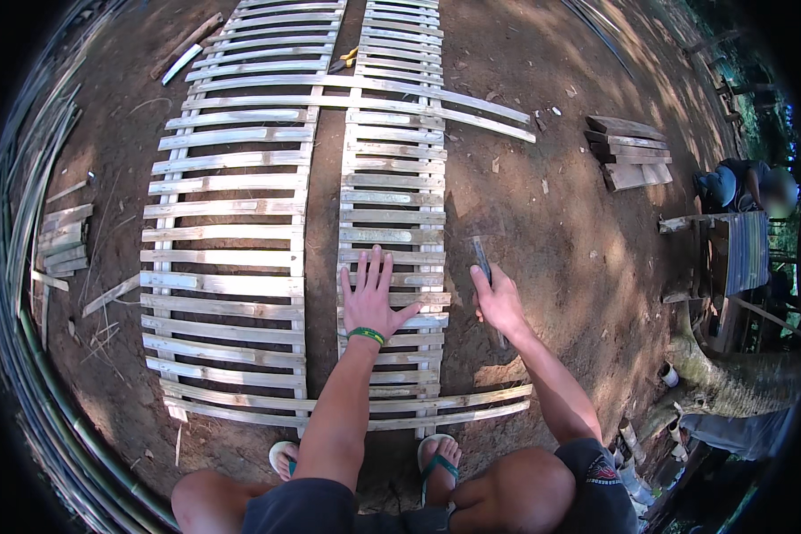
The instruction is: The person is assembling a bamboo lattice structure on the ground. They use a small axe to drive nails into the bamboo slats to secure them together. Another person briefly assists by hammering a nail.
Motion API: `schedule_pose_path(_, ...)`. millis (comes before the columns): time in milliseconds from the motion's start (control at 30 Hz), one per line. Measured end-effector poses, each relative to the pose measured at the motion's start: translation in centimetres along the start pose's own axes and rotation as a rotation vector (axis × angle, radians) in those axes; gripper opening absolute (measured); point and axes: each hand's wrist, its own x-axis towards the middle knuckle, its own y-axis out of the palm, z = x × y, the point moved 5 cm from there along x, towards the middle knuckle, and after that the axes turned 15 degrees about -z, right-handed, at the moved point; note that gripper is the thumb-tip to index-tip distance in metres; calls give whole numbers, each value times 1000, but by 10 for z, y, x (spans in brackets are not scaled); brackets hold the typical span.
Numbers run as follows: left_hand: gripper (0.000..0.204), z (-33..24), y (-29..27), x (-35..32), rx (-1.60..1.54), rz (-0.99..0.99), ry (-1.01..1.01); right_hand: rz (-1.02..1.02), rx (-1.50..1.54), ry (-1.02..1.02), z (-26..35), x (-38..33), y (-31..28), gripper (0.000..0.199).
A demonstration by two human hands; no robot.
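Dirt ground [561,231] beneath a pale, brown-marked slatted panel [392,216], left grip [372,304] wide upon it, right grip [500,304] round a hammer [481,255]

Right there on the brown dirt ground [552,258] lies a narrow, ladder-like panel of pale split-bamboo slats [392,216] — flat, its crosspieces closely spaced. Just beside its right edge, a dark-handled hammer [481,256] is held at a slant — its head blurred.

The slats [222,284] are creamy white with brown spots. The ground [578,245] is brown. The wristband [367,335] is green. The pliers [348,58] have yellow handles. The cloth [747,254] has blue stripes.
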Motion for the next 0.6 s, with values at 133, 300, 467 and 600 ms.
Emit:
schedule_pose_path(133,120,-2,1,-10,-15,6,2,-193,218,52,-50,-6,-17,32)
schedule_pose_path(300,95,-6,-4,-12,-136,-121,10,-188,14,-147,-151,-60,-35,37)
schedule_pose_path(467,92,-13,-10,-12,-104,-236,114,61,-120,-7,-183,-144,-24,41)
schedule_pose_path(600,90,-11,-8,-11,-116,-194,115,-22,-163,-303,-208,-170,-11,43)
